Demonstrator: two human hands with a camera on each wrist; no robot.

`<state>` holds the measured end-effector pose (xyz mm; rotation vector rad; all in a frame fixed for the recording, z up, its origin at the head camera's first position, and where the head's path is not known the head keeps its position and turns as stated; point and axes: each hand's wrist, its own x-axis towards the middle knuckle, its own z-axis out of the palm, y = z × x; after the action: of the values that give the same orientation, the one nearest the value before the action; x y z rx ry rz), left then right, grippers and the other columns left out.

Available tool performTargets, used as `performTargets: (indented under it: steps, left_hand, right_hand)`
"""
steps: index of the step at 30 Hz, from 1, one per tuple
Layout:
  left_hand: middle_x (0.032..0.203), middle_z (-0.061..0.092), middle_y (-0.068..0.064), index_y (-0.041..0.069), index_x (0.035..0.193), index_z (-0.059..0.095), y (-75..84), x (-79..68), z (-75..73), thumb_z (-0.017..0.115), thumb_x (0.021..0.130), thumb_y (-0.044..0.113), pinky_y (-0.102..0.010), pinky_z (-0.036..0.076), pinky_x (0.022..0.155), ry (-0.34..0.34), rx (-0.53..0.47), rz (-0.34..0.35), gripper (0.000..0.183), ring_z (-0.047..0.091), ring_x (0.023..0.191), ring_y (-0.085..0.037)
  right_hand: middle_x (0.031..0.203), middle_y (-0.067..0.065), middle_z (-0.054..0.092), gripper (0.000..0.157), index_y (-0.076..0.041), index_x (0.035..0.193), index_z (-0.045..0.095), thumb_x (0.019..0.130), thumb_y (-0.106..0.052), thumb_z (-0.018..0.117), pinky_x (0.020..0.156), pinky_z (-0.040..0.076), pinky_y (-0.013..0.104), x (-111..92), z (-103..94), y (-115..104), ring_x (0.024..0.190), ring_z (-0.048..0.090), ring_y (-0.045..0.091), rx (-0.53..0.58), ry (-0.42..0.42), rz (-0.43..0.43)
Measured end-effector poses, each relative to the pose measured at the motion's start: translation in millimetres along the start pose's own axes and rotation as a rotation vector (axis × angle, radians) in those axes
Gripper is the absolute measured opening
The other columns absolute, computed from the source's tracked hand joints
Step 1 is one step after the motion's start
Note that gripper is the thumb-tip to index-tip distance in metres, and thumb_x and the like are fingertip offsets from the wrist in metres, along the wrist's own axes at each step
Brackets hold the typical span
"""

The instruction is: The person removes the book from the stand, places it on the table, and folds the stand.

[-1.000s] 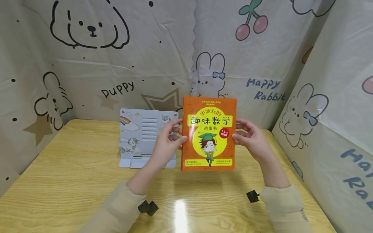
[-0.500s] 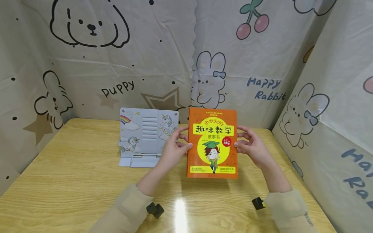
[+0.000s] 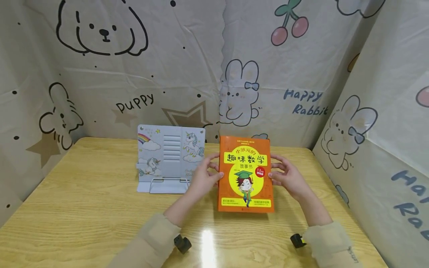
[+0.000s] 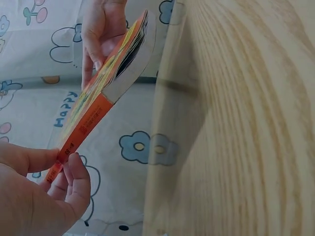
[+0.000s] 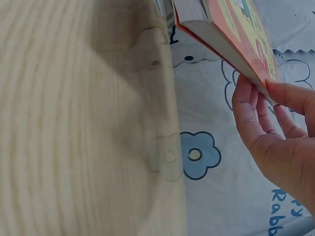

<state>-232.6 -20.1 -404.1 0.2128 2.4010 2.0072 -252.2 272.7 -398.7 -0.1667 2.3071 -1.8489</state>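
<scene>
An orange book (image 3: 246, 175) with a yellow circle and a cartoon child in a green cap faces me in the head view, its top tilted away. My left hand (image 3: 203, 178) pinches its spine edge, thumb in front and fingers behind. The opposite edge is pinched by my right hand (image 3: 289, 176). In the left wrist view the left hand (image 4: 54, 189) holds the orange spine, and the book (image 4: 93, 110) is raised over the wood with its pages slightly parted. The right wrist view has the right hand (image 5: 275, 120) gripping the page edge of the book (image 5: 236, 44).
A white bookstand (image 3: 171, 160) with unicorns and a rainbow stands on the wooden table (image 3: 100, 216), left of the book. Its wire ledge (image 3: 169, 180) faces forward. Cloth printed with cartoon animals (image 3: 239, 93) hangs behind the table and along its sides.
Both hands have lowered the book toward the table and brought it slightly right and nearer. Its top now leans further back. The bookstand has stayed in place and shows more of its right side.
</scene>
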Motion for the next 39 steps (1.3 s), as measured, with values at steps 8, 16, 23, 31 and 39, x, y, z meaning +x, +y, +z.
performTargets:
  steps: [8,16,23,31,39]
  left_hand:
    - [0.093,0.057,-0.01,0.018,0.138,0.044,-10.9,6.6,8.6,0.067,0.082,-0.003,-0.046,0.057,0.06,-0.022,-0.001,-0.048,0.064,0.061,0.057,-0.022]
    - [0.093,0.056,-0.009,0.016,0.137,0.045,-20.2,13.2,17.6,0.068,0.081,-0.003,-0.041,0.057,0.056,-0.019,0.039,-0.088,0.063,0.057,0.056,-0.018]
    - [0.091,0.055,-0.01,0.012,0.137,0.045,-26.3,16.7,23.0,0.069,0.08,-0.005,-0.038,0.057,0.054,-0.016,0.076,-0.111,0.065,0.058,0.059,-0.022]
    - [0.09,0.055,-0.012,0.01,0.137,0.045,-31.6,20.3,27.8,0.071,0.077,-0.006,-0.038,0.057,0.052,-0.024,0.063,-0.162,0.068,0.056,0.056,-0.019]
    - [0.087,0.051,-0.011,0.009,0.138,0.044,-31.3,22.0,32.1,0.071,0.079,-0.005,-0.036,0.056,0.049,-0.075,0.098,-0.206,0.066,0.052,0.05,-0.015]
  right_hand:
    - [0.129,0.017,0.043,0.071,-0.016,0.147,0.027,0.088,-0.009,0.065,0.083,0.055,0.037,5,-2.6,12,0.103,0.057,0.022,-0.027,-0.009,0.075]
    - [0.129,0.019,0.042,0.071,-0.017,0.146,0.027,0.087,-0.004,0.064,0.081,0.056,0.037,10,-7.5,18,0.097,0.06,0.021,-0.054,-0.032,0.131]
    - [0.13,0.022,0.04,0.074,-0.016,0.148,0.023,0.087,-0.003,0.063,0.075,0.057,0.035,13,-11.4,21,0.093,0.06,0.021,-0.07,-0.074,0.153]
    - [0.129,0.022,0.04,0.074,-0.018,0.149,0.021,0.088,-0.003,0.062,0.076,0.057,0.037,20,-18.7,28,0.095,0.059,0.023,-0.107,-0.118,0.171]
    - [0.13,0.023,0.04,0.074,-0.013,0.149,0.019,0.089,-0.002,0.061,0.079,0.056,0.038,23,-23.6,33,0.097,0.058,0.022,-0.104,-0.149,0.219]
